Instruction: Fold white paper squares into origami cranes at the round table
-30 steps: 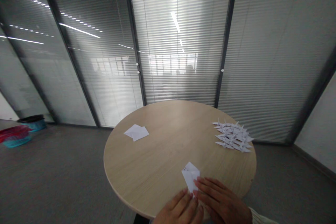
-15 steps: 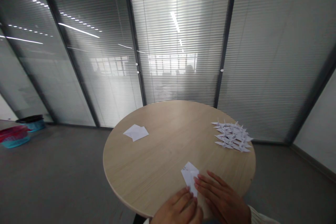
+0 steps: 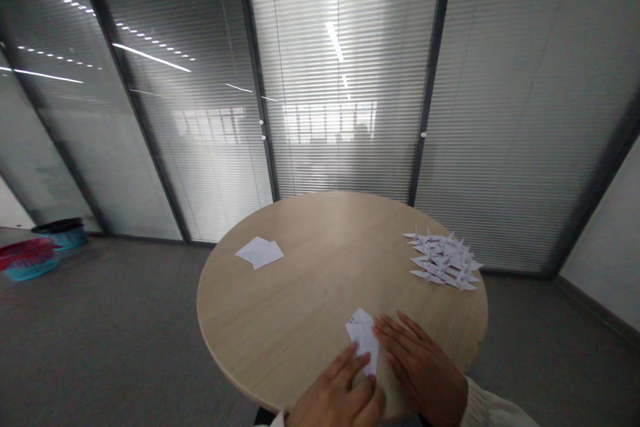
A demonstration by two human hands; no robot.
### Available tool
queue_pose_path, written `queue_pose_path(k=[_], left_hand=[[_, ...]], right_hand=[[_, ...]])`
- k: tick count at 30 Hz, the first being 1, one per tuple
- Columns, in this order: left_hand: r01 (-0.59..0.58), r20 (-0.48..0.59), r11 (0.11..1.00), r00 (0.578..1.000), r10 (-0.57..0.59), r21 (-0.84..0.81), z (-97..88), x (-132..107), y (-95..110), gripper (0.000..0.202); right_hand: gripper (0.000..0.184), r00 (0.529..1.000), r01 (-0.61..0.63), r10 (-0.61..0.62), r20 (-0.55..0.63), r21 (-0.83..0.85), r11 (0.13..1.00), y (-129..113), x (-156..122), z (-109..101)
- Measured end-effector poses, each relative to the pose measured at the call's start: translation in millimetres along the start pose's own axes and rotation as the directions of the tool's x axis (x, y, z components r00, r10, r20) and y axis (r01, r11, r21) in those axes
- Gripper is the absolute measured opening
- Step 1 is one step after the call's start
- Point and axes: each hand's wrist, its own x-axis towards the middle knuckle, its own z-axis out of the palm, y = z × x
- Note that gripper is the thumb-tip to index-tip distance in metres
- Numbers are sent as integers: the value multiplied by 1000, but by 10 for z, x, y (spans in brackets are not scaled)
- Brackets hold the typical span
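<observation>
A small white sheet of folded paper [image 3: 364,332] lies on the round wooden table [image 3: 300,320] near its front edge, pointed at the far end. My left hand [image 3: 340,390] presses on its lower left part, with fingers apart and fingertips on the paper. My right hand [image 3: 423,360] lies flat along its right edge, fingers stretched out and the tips touching the paper. The near end of the sheet is partly hidden by my left fingers.
Several white folded paper cranes [image 3: 443,260] stand in rows at the table's right side. Flat white paper pieces [image 3: 260,252] lie at the left. Blue baskets [image 3: 31,268] sit on the floor far left. A glass partition with blinds [image 3: 345,167] stands behind the table.
My left fingers have slid up the paper and spread out from a more curled pose. My right hand has shifted slightly up along the right edge.
</observation>
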Motion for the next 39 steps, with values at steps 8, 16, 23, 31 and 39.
queue_pose_path(k=[8,16,23,31,39], left_hand=[[21,75,999,997,-18,-35,-23,4,-13,15],[42,121,995,992,-31,-96,-71,60,-35,16],[-21,147,989,988,43,-143,-113,73,-98,24],[9,170,987,985,19,-159,-138,53,-92,30],[79,159,984,986,-54,-157,-77,35,-62,17]], right_hand=[[29,959,82,-96,-265,-63,995,-152,-103,91],[28,934,69,-96,-345,-89,994,-227,-91,42],[26,951,-77,60,-303,-45,996,-251,-16,-23],[35,925,-247,239,-295,12,969,-205,33,189],[35,903,-239,245,-352,61,969,-238,39,198]])
